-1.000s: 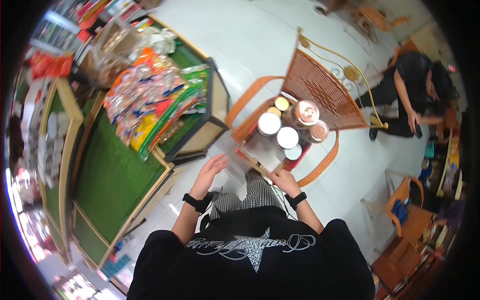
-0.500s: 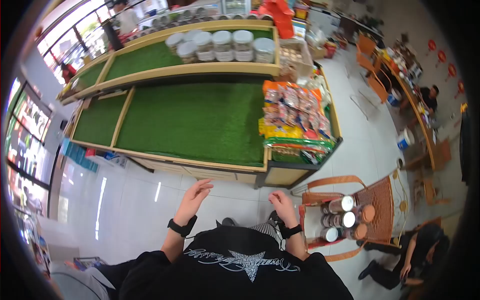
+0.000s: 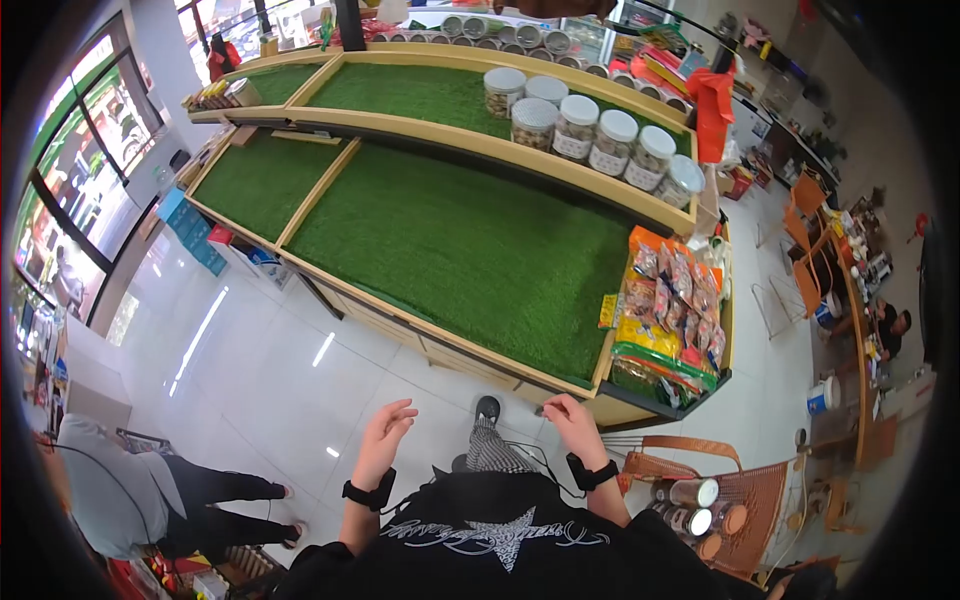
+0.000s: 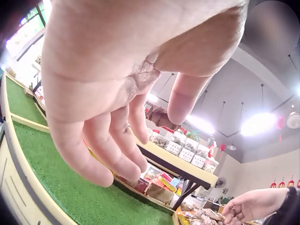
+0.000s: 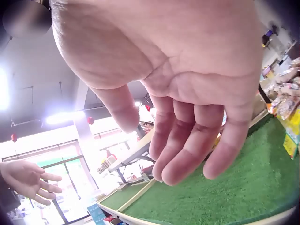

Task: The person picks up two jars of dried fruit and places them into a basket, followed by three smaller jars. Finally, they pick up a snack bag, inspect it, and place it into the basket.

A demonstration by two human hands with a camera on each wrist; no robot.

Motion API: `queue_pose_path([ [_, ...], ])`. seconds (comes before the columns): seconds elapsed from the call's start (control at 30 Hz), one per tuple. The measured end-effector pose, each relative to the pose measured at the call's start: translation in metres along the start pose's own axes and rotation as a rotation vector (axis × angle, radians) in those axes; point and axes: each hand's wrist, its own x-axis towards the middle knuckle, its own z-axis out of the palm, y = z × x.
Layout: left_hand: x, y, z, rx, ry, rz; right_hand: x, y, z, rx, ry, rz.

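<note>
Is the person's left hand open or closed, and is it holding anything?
Open and empty. The left hand hangs in the air with loosely bent fingers; the left wrist view shows nothing in its palm.

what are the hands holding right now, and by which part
Nothing is held: left hand and right hand are both empty, fingers loosely curled, near the green shelf.
</note>
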Motion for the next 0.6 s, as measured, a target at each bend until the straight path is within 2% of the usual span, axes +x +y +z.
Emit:
queue_pose_path([
  [0.17,0.046,0.011,-0.006,-0.021,0.017,0.046,0.055,-0.006,0.013,0.052,0.006,-0.049],
  [0.3,0.099,0.031,-0.003,0.036,0.013,0.06,0.11,-0.031,0.005,0.057,0.046,-0.115],
  [0.43,0.155,0.061,0.005,0.024,-0.02,0.131,0.162,-0.055,-0.019,0.062,0.102,-0.186],
  [0.6,0.201,0.062,0.017,-0.035,-0.061,0.074,0.207,-0.064,-0.047,0.022,0.118,-0.185],
])
